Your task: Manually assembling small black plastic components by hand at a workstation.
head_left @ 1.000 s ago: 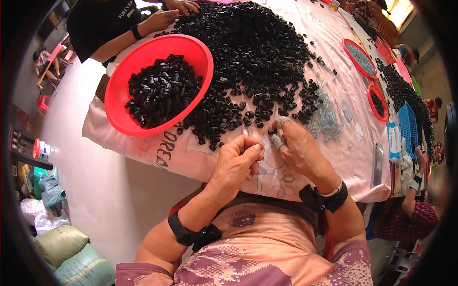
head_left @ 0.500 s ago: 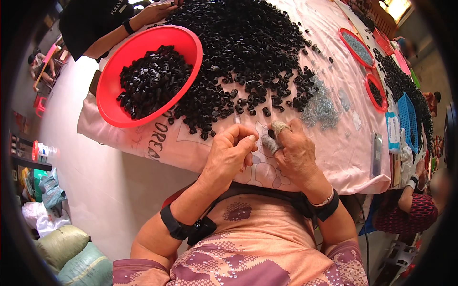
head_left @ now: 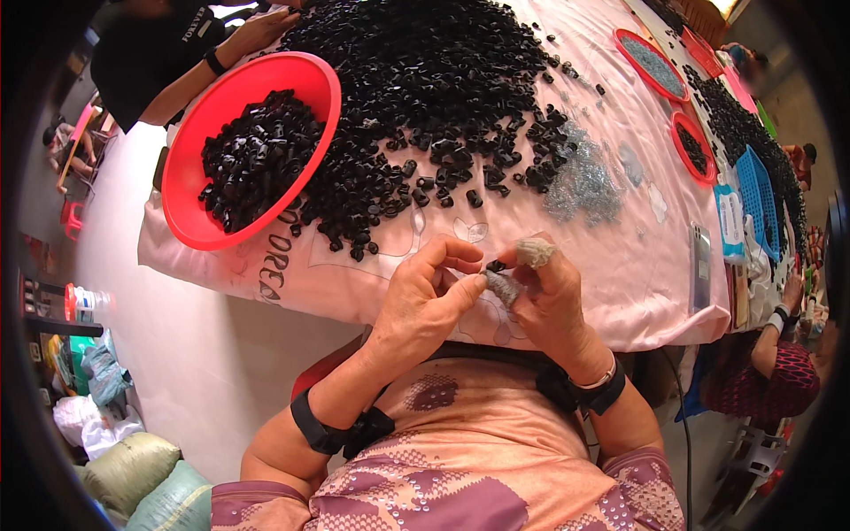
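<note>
Above the near edge of the cloth-covered table, my hands meet in front of me. My right hand [head_left: 556, 299] has grey-beige wrapping on its thumb and index finger. Between those wrapped fingertips it pinches a small black plastic piece [head_left: 495, 265]. My left hand [head_left: 423, 296] is closed, thumb and index finger brought together against that piece; whatever its fingertips hold is too small to make out. Beyond my hands spreads a large heap of similar black pieces [head_left: 416, 80]. To its right lies a scatter of small clear pieces [head_left: 586, 181].
A red basin [head_left: 181, 199] of black pieces stands at the left table edge, near another person's arm [head_left: 199, 78]. On the right are two red trays [head_left: 680, 96], a blue basket [head_left: 755, 196], a blue-white packet [head_left: 730, 226] and a phone-like slab [head_left: 699, 265]. Sacks [head_left: 133, 460] lie lower left.
My left thumb and fingers have come over to the black piece at my right fingertips, closing the gap between my hands. The table scene has shifted slightly left in view.
</note>
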Tool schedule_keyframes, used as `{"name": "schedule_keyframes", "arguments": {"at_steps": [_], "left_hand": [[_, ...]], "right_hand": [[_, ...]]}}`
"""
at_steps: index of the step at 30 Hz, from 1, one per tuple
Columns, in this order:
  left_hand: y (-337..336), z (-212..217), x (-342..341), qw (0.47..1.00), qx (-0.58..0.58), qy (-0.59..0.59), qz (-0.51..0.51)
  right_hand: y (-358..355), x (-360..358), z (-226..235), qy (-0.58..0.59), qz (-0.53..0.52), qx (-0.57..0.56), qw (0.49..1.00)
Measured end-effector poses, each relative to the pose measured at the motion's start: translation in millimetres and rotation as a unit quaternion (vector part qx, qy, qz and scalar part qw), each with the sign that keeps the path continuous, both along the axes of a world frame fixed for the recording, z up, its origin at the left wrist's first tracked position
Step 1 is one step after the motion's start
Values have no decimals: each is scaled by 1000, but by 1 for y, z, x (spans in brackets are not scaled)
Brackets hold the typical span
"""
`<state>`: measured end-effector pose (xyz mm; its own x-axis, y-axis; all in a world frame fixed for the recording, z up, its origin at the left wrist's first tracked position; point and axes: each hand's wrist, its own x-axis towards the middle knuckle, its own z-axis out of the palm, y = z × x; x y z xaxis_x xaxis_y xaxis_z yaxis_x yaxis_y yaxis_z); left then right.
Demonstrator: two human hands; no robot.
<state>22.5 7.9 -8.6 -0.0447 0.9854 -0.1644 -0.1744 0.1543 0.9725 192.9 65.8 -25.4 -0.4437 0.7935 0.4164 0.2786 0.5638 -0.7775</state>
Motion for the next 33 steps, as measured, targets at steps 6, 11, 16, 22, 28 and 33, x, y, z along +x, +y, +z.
{"name": "schedule_keyframes", "arguments": {"at_steps": [6,11,16,22,28,33], "left_hand": [[2,-1,-2,999,-22,-5,-33],[2,4,-7,997,-59,20,-42],[2,3,-9,998,-51,32,-22],[3,-2,-12,998,-61,-4,-23],[3,0,-13,998,-65,-13,-23],[3,0,-13,998,-60,1,-34]], "right_hand": [[-5,-2,5,-3,32,27,999],[0,8,19,3,97,-63,993],[33,35,28,-57,-122,21,991],[40,40,16,-32,-83,-23,996],[45,53,20,25,-151,-124,980],[33,35,24,-63,-94,-8,994]]}}
